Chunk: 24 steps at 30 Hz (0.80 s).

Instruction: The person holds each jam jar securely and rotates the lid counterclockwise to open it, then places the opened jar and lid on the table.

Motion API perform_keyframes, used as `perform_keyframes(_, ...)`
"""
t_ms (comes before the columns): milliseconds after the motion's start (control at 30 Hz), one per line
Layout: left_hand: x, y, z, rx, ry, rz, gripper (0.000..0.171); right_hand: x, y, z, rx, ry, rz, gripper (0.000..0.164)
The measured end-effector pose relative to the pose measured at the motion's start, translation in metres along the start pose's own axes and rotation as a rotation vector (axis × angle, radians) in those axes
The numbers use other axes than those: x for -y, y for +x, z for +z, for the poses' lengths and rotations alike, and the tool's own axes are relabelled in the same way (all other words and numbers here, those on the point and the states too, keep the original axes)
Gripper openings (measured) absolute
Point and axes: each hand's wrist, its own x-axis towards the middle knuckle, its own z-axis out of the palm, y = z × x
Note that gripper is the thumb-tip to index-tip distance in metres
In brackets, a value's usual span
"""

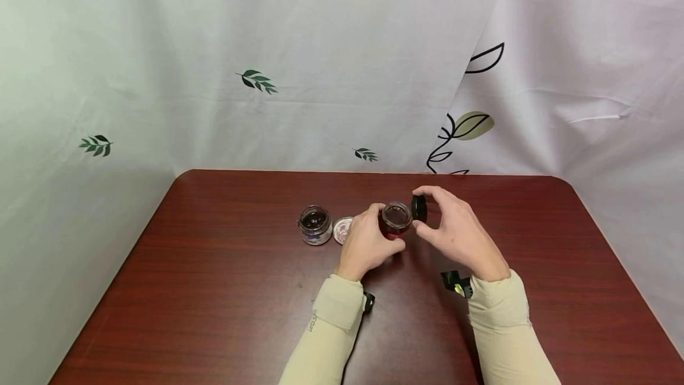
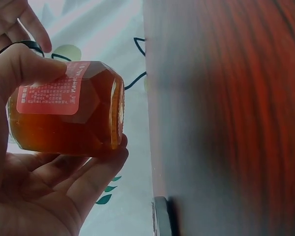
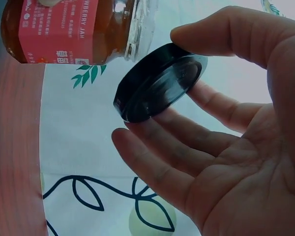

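Note:
My left hand (image 1: 367,243) grips an open glass jar of strawberry jam (image 1: 396,218), with thumb and fingers round its sides. The left wrist view shows reddish-amber jam (image 2: 96,118) behind a pink label (image 2: 46,101), the jar raised above the tabletop. Just right of the jar's mouth, my right hand (image 1: 462,232) pinches a black lid (image 1: 419,209) between thumb and fingertips. Seen from the right wrist, this lid (image 3: 160,81) is tilted, its hollow underside partly showing, close to the jar's glass rim (image 3: 137,29).
Left of my hands, a second open jar (image 1: 315,232) with dark contents stands on the reddish-brown table (image 1: 224,290). A pale round lid (image 1: 341,229) lies beside it, partly covered by my left hand. White curtains (image 1: 320,28) with leaf prints hang behind the table and at its sides.

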Motion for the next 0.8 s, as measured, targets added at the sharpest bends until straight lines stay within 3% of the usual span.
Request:
perform_keyframes(367,-0.002,-0.001,0.0,-0.004,0.004,0.0,0.064,-0.011,-0.003,-0.005,0.028,0.006,0.063,0.049)
perform_keyframes(800,-0.001,-0.001,-0.001,-0.004,0.014,-0.001,0.062,-0.019,-0.006,-0.004,0.08,0.09,0.118,0.049)
